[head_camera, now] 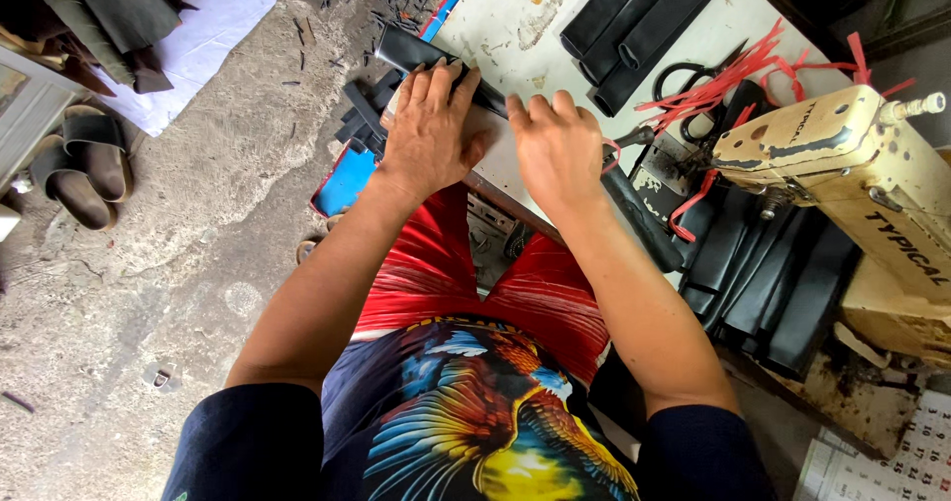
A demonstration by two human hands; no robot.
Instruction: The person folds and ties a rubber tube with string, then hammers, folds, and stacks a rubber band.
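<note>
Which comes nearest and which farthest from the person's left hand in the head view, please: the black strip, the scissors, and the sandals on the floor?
From the left hand:
1. Black strip: under its fingers, at the table edge.
2. Scissors: on the table, beyond the right hand.
3. Sandals: on the floor, far on the opposite side.

A cream sewing machine (852, 164), red strips (733, 80), scissors (684, 75) and brown sandals (79, 164) lie around.

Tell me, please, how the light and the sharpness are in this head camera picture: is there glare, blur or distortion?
Head view: soft daylight, faint shadows; the left hand and right hand are sharp on the black strip; the white cloth is nearly overexposed; the wide lens bends the edges, stretching the sewing machine.
</note>
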